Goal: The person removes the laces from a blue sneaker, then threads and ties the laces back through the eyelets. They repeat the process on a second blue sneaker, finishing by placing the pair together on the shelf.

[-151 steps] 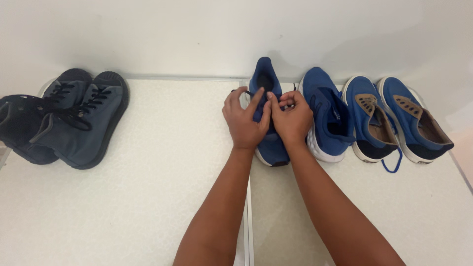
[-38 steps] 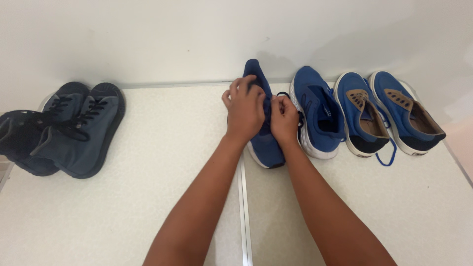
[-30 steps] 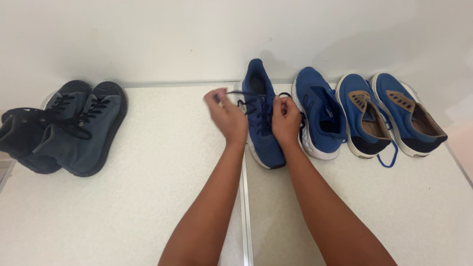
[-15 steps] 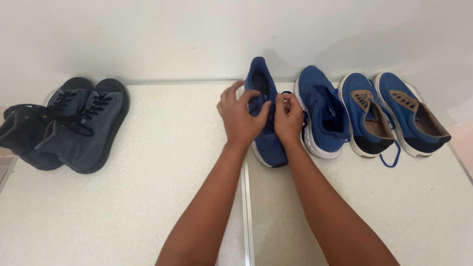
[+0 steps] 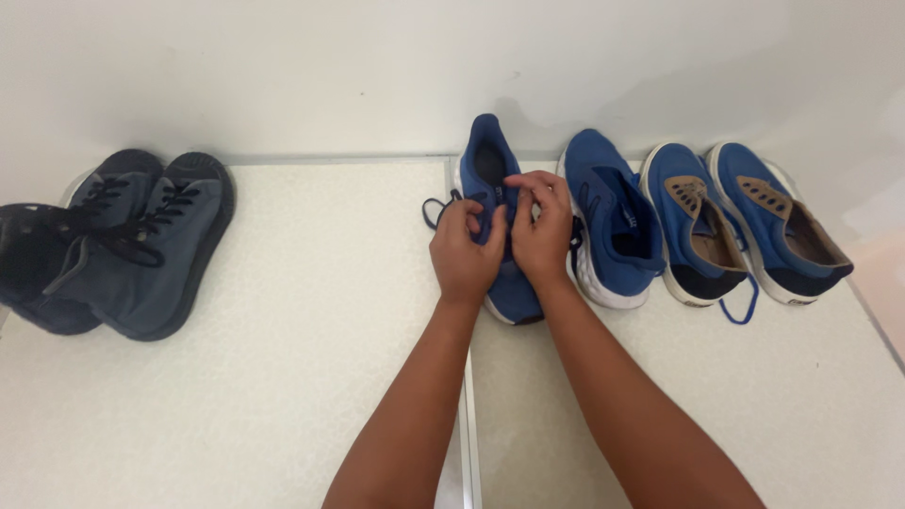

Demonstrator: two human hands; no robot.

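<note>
My fingers (image 5: 509, 200) are bunched over the middle of one blue running shoe (image 5: 490, 165), right where its dark lace (image 5: 436, 209) crosses the tongue. My left hand (image 5: 464, 254) curls closed with its fingertips pinching the lace, and my right hand (image 5: 539, 234) is closed too, thumb and fingertips pinched on the same lace just beside the left. The two hands touch each other over the shoe. One loop of lace sticks out to the left of the shoe, past my left hand.

This shoe lies on the white speckled tabletop (image 5: 311, 339) with its heel opening toward the back wall (image 5: 377, 75) and its toe toward me, mostly hidden under my hands. Just to its right sits its partner (image 5: 613, 221), a second blue running shoe with a white sole. Beyond that stand two blue slip-on style sneakers (image 5: 745, 226) with tan linings, side by side, and a blue lace (image 5: 740, 306) trails from between them onto the tabletop. That makes four blue shoes in a row.

Well apart, at the far left, lie two dark grey high-top sneakers (image 5: 141, 245) with black laces, side by side and touching. Six shoes in all. A narrow seam (image 5: 468, 415) in the tabletop runs toward me between my forearms.
</note>
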